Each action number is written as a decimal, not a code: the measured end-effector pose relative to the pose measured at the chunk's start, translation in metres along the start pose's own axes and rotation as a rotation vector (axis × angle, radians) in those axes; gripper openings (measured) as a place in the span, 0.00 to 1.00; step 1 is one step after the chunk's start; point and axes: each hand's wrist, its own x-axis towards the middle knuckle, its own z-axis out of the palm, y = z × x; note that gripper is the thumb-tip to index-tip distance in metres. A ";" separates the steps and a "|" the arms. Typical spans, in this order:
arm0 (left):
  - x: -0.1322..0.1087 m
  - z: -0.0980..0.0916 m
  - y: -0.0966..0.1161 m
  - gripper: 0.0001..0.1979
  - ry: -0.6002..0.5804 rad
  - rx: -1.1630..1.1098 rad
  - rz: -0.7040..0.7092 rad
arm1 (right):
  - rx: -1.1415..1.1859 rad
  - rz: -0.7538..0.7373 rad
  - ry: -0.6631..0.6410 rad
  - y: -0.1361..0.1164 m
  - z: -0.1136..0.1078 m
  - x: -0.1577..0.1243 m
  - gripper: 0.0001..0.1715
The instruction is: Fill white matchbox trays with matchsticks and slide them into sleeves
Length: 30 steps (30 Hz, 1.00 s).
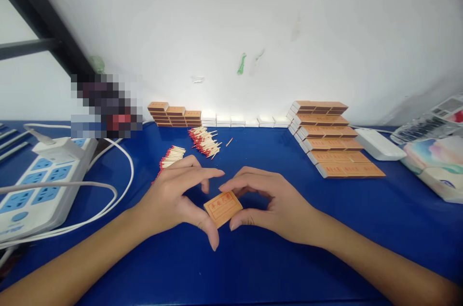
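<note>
A small orange-brown matchbox (223,208) with red print is held above the blue table, tilted, with its printed face up. My right hand (269,202) grips it at its right end between thumb and fingers. Around the box's left side, my left hand (184,195) is open, thumb and forefinger spread wide; its thumb lies close to the box's near left edge, and I cannot tell whether it touches. Behind the left hand lies a pile of red-tipped matches (172,155), partly hidden by that hand. A second match pile (205,142) is spread farther back, with one loose match (229,141) beside it.
Stepped stacks of matchboxes (327,144) stand at the right back, with a smaller stack (173,115) at the left back. White box trays (231,121) line the wall between. A power strip (47,185) with white cables (115,195) lies left; a tissue pack (437,161) lies right.
</note>
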 end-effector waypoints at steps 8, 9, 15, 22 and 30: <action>0.005 -0.010 -0.008 0.33 -0.008 0.187 0.019 | -0.630 -0.038 0.278 -0.006 -0.084 0.001 0.20; 0.005 -0.011 -0.008 0.31 -0.007 0.197 0.020 | -0.703 0.010 0.367 -0.007 -0.105 -0.003 0.21; 0.004 -0.010 -0.008 0.26 -0.034 0.209 0.062 | -0.999 0.578 0.728 -0.013 -0.218 -0.064 0.19; 0.002 -0.009 -0.009 0.27 -0.082 0.195 0.055 | -0.800 0.715 0.604 -0.002 -0.232 -0.110 0.25; 0.001 -0.009 -0.012 0.26 -0.097 0.185 0.029 | -0.849 0.559 0.827 0.005 -0.221 -0.059 0.25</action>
